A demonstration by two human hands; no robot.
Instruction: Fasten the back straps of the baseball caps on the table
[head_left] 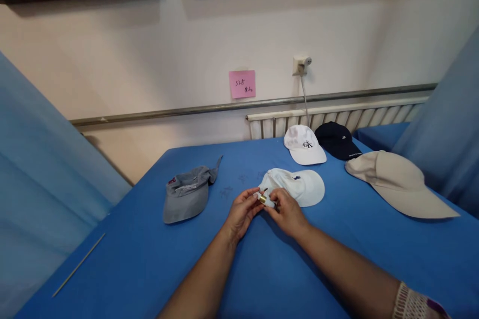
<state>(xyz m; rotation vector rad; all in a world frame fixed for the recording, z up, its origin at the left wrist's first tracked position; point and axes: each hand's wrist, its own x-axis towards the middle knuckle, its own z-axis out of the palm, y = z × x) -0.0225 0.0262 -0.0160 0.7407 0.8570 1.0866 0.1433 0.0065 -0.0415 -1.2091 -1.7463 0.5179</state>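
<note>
A white baseball cap (pixel 310 187) with a small dark emblem lies on the blue-covered table, its brim pointing right. Its back strap (pixel 268 203) with a gold-coloured buckle (pixel 262 200) is raised toward me between my two hands. My left hand (pixel 242 213) is closed, pinching the strap at the buckle's left side. From the right, my right hand (pixel 289 214) grips the strap between thumb and fingers. Part of the cap's back edge is hidden behind my fingers.
On the blue cloth (pixel 149 269) lie a grey cap (pixel 189 197) at left and a thin stick (pixel 79 265) near the left edge. Behind and right are a white cap (pixel 304 144), a dark cap (pixel 336 140) and a beige cap (pixel 400 184). A radiator (pixel 267 127) stands along the wall.
</note>
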